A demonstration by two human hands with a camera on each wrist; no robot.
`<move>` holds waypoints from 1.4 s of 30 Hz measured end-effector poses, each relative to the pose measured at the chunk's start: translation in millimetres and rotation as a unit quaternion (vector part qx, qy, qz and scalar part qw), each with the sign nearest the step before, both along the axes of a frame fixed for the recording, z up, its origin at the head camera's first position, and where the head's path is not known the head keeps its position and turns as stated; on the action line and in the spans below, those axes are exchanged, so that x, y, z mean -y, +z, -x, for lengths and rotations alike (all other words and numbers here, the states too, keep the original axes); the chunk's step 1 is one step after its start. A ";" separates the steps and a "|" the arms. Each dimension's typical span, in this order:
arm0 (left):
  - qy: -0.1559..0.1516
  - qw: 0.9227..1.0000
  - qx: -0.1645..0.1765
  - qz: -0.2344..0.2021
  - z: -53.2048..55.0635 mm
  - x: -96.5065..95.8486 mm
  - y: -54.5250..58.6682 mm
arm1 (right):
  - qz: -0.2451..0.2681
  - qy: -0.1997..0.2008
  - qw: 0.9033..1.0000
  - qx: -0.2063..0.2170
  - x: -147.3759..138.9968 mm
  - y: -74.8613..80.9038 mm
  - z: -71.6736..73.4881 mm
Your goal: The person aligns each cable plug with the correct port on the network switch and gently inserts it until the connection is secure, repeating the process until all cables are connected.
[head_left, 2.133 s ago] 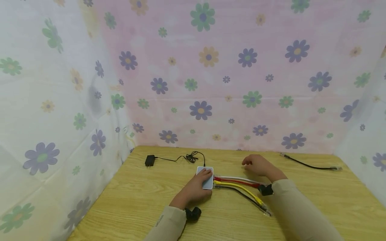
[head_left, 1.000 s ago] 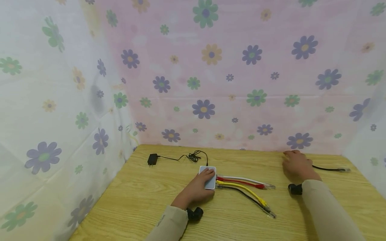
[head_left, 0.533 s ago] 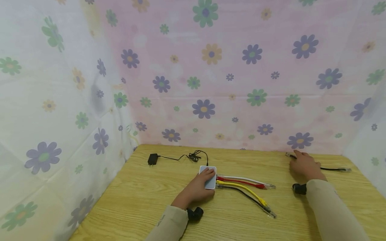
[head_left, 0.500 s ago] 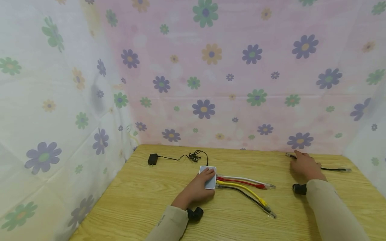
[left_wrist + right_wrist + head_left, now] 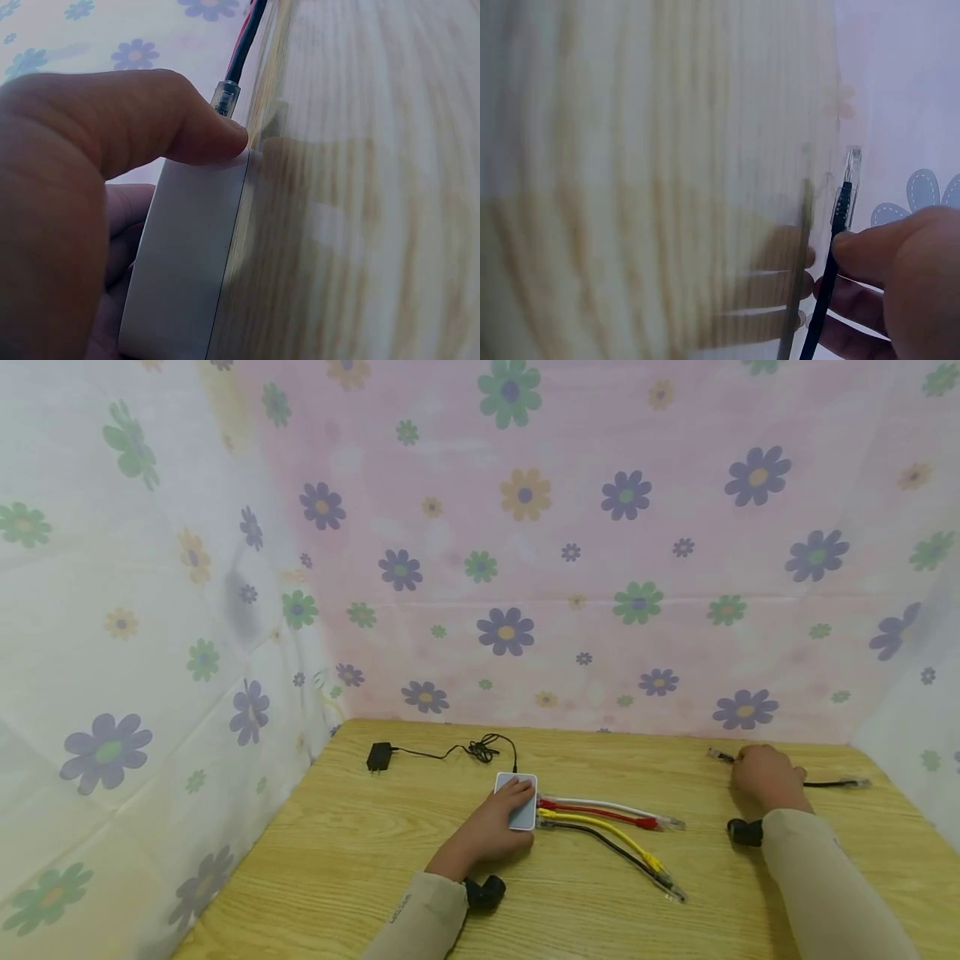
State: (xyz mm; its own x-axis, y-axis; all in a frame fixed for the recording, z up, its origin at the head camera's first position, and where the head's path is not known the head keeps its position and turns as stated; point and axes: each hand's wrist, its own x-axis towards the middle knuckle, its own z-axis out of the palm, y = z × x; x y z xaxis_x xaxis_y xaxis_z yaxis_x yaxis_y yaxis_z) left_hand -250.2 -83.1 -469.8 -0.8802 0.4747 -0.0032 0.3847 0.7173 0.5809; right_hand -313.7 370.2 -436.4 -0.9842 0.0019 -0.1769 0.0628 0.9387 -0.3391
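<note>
My left hand (image 5: 487, 827) holds a small white network switch (image 5: 523, 818) on the table. Its fingers lie over the top, and the left wrist view shows the thumb against the side face beside a clear plug (image 5: 225, 96). White (image 5: 592, 802), red (image 5: 600, 813), yellow (image 5: 618, 837) and black (image 5: 606, 845) Ethernet cables run from the switch's right side, their far plugs loose. At the far right, my right hand (image 5: 768, 777) pinches another short black Ethernet cable (image 5: 825, 289) between thumb and fingers, just behind its clear plug (image 5: 854, 161). The cable's other end (image 5: 851, 783) lies to the right.
A black power adapter (image 5: 379, 757) lies at the back left. Its thin cord (image 5: 483, 748), partly bunched, leads to the back of the switch. Flower-print cloth (image 5: 555, 543) stands along the back and sides of the wooden table (image 5: 322, 843).
My right hand has moved right from beside the coloured cables to the separate black cable and now pinches it, drawn slightly back from the plug. My left hand stays on the network switch.
</note>
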 end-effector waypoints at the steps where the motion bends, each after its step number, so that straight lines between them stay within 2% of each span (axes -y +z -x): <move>1: 0.001 1.000 0.000 -0.002 -0.3 0.0 0.0 | -0.001 0.002 1.000 -0.004 0.1 0.1 -0.6; 14: 0.000 1.000 0.002 -0.005 -1.7 -0.1 0.3 | 0.001 0.012 0.999 -0.036 2.7 -7.4 -0.8; 20: 0.003 1.000 0.005 -0.005 -1.7 0.7 0.0 | 0.012 0.031 0.996 -0.080 13.1 -11.6 -3.1; 28: 0.003 1.000 0.005 -0.003 -0.5 0.5 0.4 | 0.048 0.049 0.990 -0.121 29.9 -8.8 -3.9; 42: 0.007 1.000 0.007 -0.005 -1.7 -0.4 1.9 | 0.135 0.056 0.982 -0.123 52.1 -11.0 -4.8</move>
State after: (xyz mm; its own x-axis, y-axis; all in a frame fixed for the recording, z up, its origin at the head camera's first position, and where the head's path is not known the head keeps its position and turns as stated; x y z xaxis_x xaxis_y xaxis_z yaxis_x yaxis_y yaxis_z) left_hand -248.5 -82.7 -467.9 -0.8866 0.4624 -0.0112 0.3661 0.7163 0.5941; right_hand -308.9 318.1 -447.4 -0.9887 -0.1223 0.0862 -0.1496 0.8094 -0.5679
